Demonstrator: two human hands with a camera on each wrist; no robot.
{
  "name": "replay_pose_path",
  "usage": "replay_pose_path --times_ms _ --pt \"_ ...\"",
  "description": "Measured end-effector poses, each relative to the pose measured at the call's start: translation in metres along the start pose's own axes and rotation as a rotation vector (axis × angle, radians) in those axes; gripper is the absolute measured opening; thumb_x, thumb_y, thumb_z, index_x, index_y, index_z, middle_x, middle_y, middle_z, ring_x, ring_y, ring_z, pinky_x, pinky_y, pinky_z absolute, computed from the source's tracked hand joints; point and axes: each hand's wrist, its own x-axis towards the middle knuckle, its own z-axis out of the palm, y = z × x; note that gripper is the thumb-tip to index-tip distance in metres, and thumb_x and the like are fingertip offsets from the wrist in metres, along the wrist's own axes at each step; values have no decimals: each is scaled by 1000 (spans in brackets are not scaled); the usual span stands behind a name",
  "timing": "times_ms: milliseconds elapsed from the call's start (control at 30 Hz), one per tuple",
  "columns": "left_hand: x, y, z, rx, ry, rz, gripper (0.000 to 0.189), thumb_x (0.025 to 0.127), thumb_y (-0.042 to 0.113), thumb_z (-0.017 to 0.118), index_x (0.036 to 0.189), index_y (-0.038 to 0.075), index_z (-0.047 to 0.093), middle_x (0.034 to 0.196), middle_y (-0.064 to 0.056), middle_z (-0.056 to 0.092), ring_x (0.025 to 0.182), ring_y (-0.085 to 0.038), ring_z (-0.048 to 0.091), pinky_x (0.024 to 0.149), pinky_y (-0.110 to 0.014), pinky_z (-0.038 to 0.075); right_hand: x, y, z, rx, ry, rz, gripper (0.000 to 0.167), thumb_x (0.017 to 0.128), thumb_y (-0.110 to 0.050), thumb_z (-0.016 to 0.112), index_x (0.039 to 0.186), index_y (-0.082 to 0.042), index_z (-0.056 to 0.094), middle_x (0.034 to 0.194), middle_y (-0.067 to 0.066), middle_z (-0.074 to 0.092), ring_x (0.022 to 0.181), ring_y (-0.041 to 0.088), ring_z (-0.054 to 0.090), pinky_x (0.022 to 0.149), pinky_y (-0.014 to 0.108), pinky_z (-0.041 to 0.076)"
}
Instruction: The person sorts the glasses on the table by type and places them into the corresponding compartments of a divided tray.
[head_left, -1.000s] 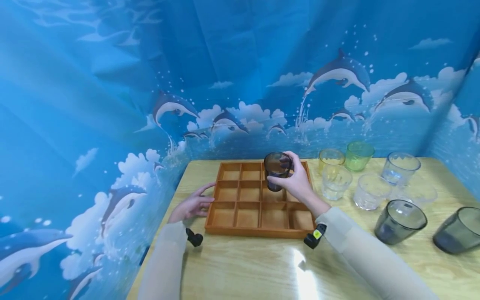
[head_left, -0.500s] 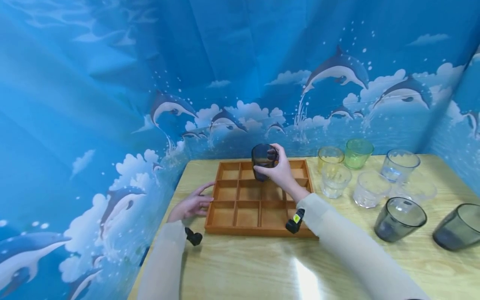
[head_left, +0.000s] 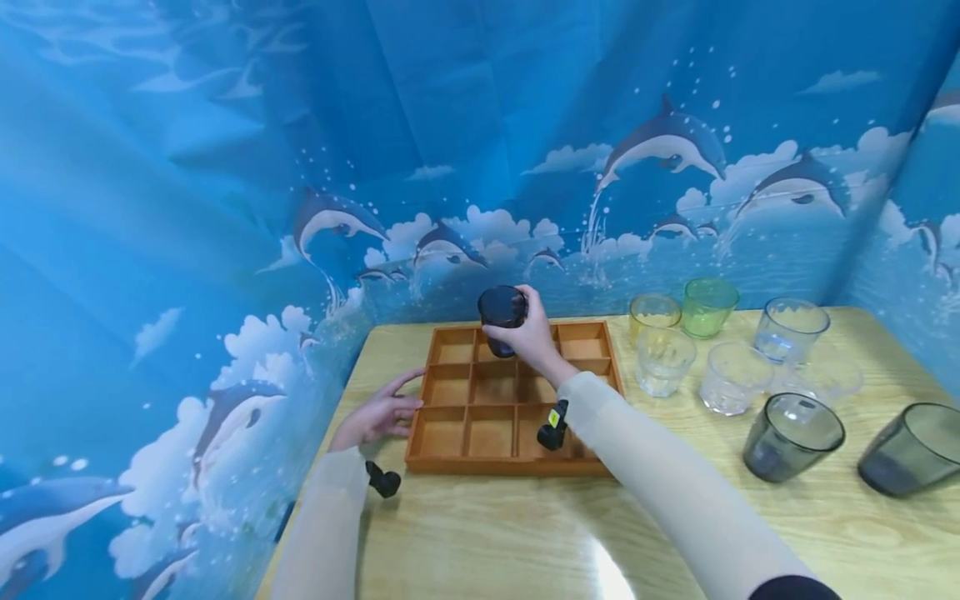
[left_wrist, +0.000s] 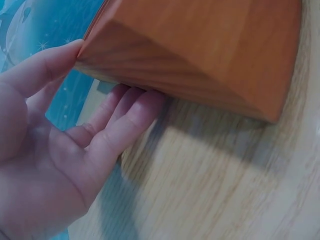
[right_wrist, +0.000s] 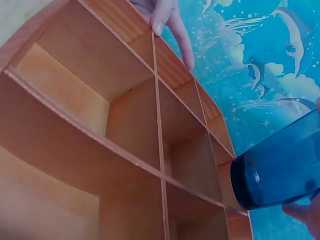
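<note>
The person's right hand [head_left: 534,332] grasped a dark glass [head_left: 498,310], fingers curled round it, over the back row of a wooden divided box [head_left: 480,465]. The left hand [head_left: 378,417], its fingers loosely extended, touched the box's left side, while a green glass [head_left: 708,310] stood farther right on the table [head_left: 480,533]

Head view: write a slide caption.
Right hand holding a dark see-through round tumbler above a brown rectangular wooden compartment tray, left hand touching its left side.

A blue backdrop [head_left: 450,108] printed with leaping dolphins [head_left: 666,137] and white clouds [head_left: 495,225] stands behind and beside a pale, wood-grained worktop [head_left: 480,533]; a bright reflection [head_left: 611,573] lies on its near part
</note>
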Motion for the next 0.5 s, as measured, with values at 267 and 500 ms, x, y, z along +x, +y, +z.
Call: replay_pose_path --times_ms 267,500 --pt "-5 5 1 0 -5 -12 64 95 9 51 148 30 22 141 -25 32 107 -29 53 79 -47 47 14 10 10 -37 -4 -14 81 74 -27 79 138 -11 30 135 15 37 121 31 41 93 47 40" --pt "-6 6 3 -3 -7 -10 65 94 9 52 148 28 22 128 -25 46 94 -25 59 76 -46 49 13 17 17 -45 10 32 85 74 -33 78 140 -13 30 138 11 35 122 27 40 93 47 39"
